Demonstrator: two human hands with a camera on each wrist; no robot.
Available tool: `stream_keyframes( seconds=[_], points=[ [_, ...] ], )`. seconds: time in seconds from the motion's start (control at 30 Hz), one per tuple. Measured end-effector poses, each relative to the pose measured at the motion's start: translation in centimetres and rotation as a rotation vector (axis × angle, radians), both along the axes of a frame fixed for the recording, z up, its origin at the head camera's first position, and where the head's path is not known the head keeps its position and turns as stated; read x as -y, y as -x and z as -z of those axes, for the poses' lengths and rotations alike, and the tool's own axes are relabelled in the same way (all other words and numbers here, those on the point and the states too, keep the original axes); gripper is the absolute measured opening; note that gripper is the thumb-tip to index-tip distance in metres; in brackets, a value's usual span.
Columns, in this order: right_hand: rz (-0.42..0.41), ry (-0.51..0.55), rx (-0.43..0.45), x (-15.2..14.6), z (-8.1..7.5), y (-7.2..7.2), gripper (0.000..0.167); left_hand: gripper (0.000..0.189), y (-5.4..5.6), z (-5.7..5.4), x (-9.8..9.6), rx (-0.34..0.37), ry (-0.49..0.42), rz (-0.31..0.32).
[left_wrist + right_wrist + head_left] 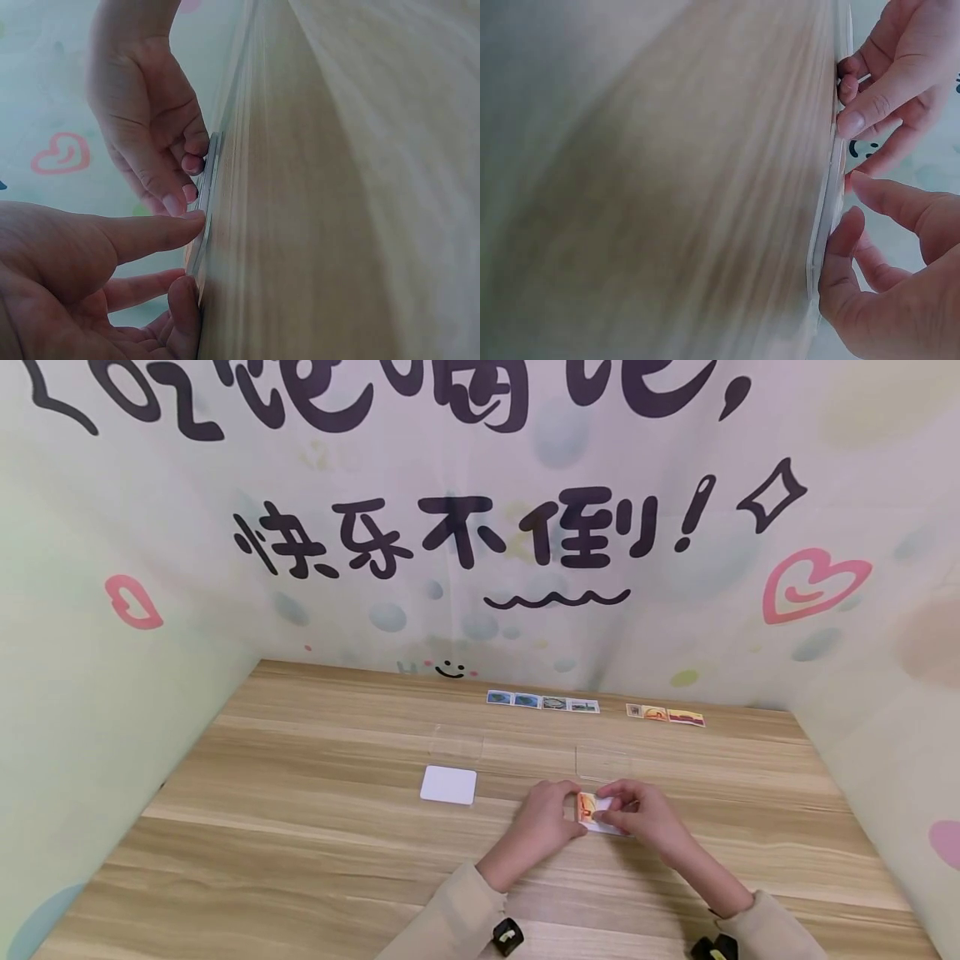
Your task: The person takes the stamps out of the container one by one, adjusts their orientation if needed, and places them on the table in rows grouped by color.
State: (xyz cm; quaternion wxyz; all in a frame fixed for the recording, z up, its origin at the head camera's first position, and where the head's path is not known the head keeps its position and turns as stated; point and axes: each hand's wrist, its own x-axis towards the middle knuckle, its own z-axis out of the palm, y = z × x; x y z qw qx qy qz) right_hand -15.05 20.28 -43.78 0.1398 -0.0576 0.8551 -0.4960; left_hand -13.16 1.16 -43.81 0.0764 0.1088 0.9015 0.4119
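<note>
A small orange-and-white stamp (587, 807) lies over the left part of a white card (606, 829) on the table. My left hand (543, 818) holds the card's left side, index finger at the far corner and thumb at the near one. From the right, my right hand (651, 820) pinches the stamp with thumb and fingers, hiding the card's right part. In the left wrist view the card (202, 244) appears edge-on, low over the wood, with the right hand (146, 112) beyond it. Both hands also meet at the thin edge in the right wrist view.
Behind the hands lies a clear plastic case (603, 762). To the left are another white card (448, 785) and a second clear piece (456, 742). A row of bluish and greenish stamps (527, 701) and a shorter row of stamps (686, 717) lie near the back wall.
</note>
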Motion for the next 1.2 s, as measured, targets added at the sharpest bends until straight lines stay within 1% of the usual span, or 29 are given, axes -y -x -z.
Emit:
stream_keyframes(
  seconds=[0.23, 0.5, 0.67, 0.87, 1.03, 1.2],
  points=[
    [0.02, -0.069, -0.037, 0.42, 0.13, 0.0, 0.03, 0.05, 0.05, -0.12, 0.06, -0.01, -0.01, 0.005],
    [0.026, -0.098, -0.045, 0.69, 0.04, -0.01, 0.03, 0.05, 0.15, 0.19, 0.02, -0.01, -0.002, 0.007],
    [0.02, -0.103, -0.05, 0.66, 0.04, 0.02, 0.029, 0.048, 0.18, 0.27, 0.02, -0.017, -0.002, 0.01],
    [0.018, -0.1, -0.037, 0.47, 0.08, 0.05, 0.029, 0.048, 0.18, 0.23, 0.01, -0.022, 0.003, 0.009],
    [0.028, -0.091, -0.024, 0.41, 0.07, 0.04, 0.03, 0.05, 0.11, 0.21, 0.04, -0.026, 0.0, 0.01],
    [0.035, -0.088, -0.034, 0.43, 0.11, 0.05, 0.031, 0.051, 0.05, 0.16, 0.08, -0.027, -0.014, 0.014]
  ],
)
